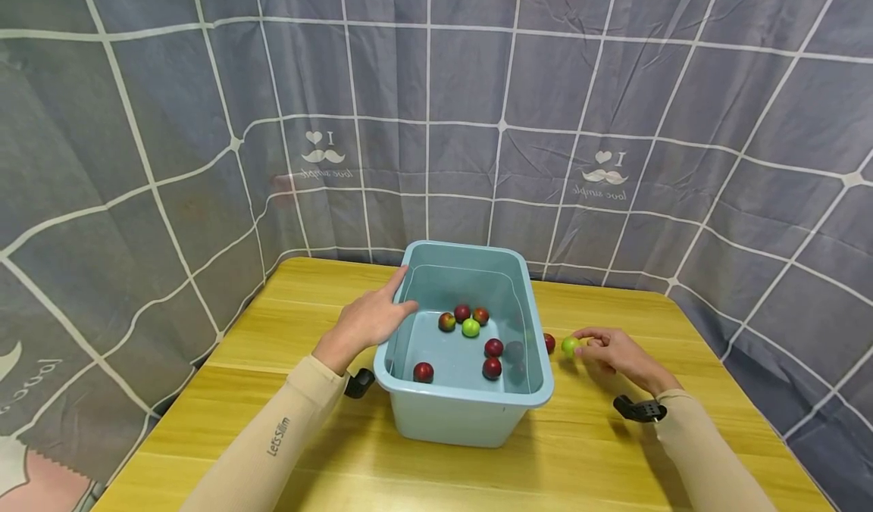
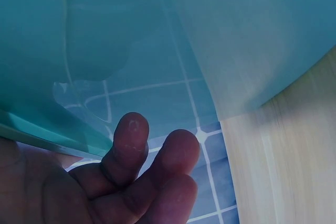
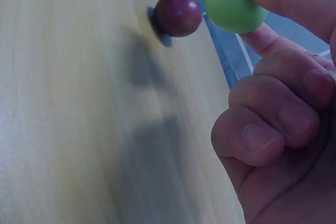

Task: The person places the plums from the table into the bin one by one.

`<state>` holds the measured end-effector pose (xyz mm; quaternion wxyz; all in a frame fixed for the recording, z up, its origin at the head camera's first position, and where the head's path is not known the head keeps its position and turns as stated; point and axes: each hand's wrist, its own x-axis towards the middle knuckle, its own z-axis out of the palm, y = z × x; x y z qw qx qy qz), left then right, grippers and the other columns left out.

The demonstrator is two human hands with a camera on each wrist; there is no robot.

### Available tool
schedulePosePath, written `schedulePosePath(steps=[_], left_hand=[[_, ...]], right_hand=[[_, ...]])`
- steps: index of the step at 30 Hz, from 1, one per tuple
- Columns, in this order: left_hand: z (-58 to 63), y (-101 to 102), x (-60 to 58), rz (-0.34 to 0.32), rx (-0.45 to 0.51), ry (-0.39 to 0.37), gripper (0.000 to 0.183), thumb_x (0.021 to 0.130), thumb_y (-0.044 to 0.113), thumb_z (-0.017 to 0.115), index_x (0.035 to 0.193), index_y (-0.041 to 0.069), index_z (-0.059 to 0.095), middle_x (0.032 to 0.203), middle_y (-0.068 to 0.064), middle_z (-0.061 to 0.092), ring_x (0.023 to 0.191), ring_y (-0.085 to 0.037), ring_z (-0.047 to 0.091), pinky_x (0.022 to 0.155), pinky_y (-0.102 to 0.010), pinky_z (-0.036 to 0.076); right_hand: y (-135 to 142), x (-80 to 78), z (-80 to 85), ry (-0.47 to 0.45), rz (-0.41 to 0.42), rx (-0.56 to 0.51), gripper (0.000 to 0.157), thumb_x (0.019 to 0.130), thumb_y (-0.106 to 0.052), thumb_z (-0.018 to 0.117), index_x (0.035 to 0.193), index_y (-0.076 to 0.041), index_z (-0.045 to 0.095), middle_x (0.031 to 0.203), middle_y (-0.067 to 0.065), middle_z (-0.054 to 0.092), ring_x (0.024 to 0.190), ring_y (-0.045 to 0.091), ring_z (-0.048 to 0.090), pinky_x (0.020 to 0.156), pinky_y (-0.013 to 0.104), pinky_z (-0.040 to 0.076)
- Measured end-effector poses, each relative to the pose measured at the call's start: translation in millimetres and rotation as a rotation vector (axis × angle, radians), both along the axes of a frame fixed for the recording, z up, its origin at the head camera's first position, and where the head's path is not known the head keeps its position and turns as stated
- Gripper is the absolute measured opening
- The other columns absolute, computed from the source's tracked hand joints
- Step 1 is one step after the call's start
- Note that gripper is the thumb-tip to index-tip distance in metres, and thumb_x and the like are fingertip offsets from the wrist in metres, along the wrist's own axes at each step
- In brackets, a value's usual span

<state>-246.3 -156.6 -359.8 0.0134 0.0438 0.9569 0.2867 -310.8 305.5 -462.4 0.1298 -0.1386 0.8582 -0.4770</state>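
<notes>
A light blue plastic bin (image 1: 470, 425) stands on the table. My left hand (image 1: 368, 319) holds its left rim, thumb over the edge and fingers along the outside; in the left wrist view, bent fingers (image 2: 176, 156) show beside the bin wall (image 2: 131, 35). To the right of the bin, my right hand (image 1: 617, 353) pinches a small round green fruit (image 3: 231, 3) between thumb and index finger, the other fingers curled in. A dark red fruit (image 3: 178, 14) lies on the table near it, by the bin's right side.
Inside the bin lie several dark red fruits (image 1: 423, 373) and one green fruit (image 1: 470, 328). The yellow wood-grain table (image 1: 273, 345) is bordered at the back and sides by a grey curtain (image 1: 464, 156) with white grid lines.
</notes>
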Motion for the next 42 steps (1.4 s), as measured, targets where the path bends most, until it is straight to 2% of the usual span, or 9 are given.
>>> schedulePosePath(steps=[4, 10, 31, 42], left_hand=[[-0.9, 0, 0.0, 0.0, 0.0, 0.002, 0.078, 0.096, 0.052, 0.045, 0.163, 0.036, 0.009, 0.137, -0.013, 0.06, 0.086, -0.024, 0.063, 0.061, -0.035, 0.047], [-1.6, 0, 0.0, 0.002, 0.004, 0.0, 0.077, 0.096, 0.053, 0.045, 0.163, 0.036, 0.009, 0.139, -0.013, 0.059, 0.087, -0.024, 0.064, 0.062, -0.035, 0.047], [-1.6, 0, 0.9, 0.003, 0.003, 0.001, 0.078, 0.096, 0.053, 0.044, 0.163, 0.035, 0.01, 0.142, -0.013, 0.058, 0.091, -0.025, 0.064, 0.063, -0.035, 0.047], [-2.0, -1, 0.8, 0.002, 0.009, 0.006, 0.077, 0.096, 0.053, 0.043, 0.163, 0.035, 0.009, 0.14, -0.013, 0.059, 0.089, -0.025, 0.063, 0.063, -0.035, 0.047]], right_hand=[[-1, -0.3, 5.7, 0.002, 0.003, -0.003, 0.056, 0.094, -0.029, 0.071, 0.135, 0.006, 0.054, 0.065, -0.003, 0.039, 0.051, 0.009, 0.035, 0.049, 0.026, 0.034], [-1, -1.0, 17.4, 0.014, 0.013, -0.01, 0.058, 0.095, -0.028, 0.07, 0.137, 0.006, 0.052, 0.065, -0.003, 0.038, 0.051, 0.011, 0.032, 0.051, 0.029, 0.033], [-9, -7.4, 52.4, 0.084, 0.051, -0.022, 0.05, 0.097, -0.027, 0.068, 0.133, 0.005, 0.055, 0.065, -0.005, 0.038, 0.051, 0.008, 0.031, 0.05, 0.025, 0.031], [-20, -7.8, 74.2, 0.12, 0.072, -0.005, 0.052, 0.096, -0.027, 0.069, 0.134, 0.005, 0.054, 0.063, -0.006, 0.038, 0.051, 0.008, 0.032, 0.05, 0.025, 0.03]])
